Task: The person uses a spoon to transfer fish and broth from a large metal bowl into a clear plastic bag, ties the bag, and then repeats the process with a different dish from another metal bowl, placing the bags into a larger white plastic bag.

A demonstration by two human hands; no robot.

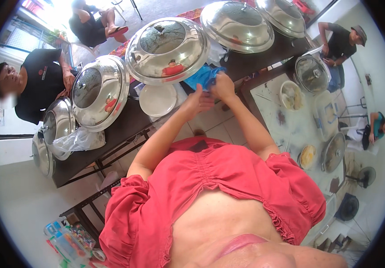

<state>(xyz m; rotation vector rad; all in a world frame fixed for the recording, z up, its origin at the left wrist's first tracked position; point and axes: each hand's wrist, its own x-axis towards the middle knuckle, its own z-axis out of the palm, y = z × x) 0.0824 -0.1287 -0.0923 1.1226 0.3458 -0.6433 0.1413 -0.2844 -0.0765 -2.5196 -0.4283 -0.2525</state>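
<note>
A crumpled blue plastic bag (199,78) is held in front of me at the near edge of the dark table, beside a large steel lidded dish (168,49). My right hand (223,87) is closed on the bag's right part. Lower and to the left, my left hand (200,101) has its thumb up against the bag and its fingers curled together; what lies inside them is partly hidden. Close to my left wrist are round white plates (157,100), stacked on the table.
More steel chafing dishes (100,93) line the dark table (119,129), one with a clear plastic bag (78,140) before it. On the right, a pale table (268,105) bears a food bowl (292,95), a plastic container (325,110) and lidded pans (334,152). Several people are around.
</note>
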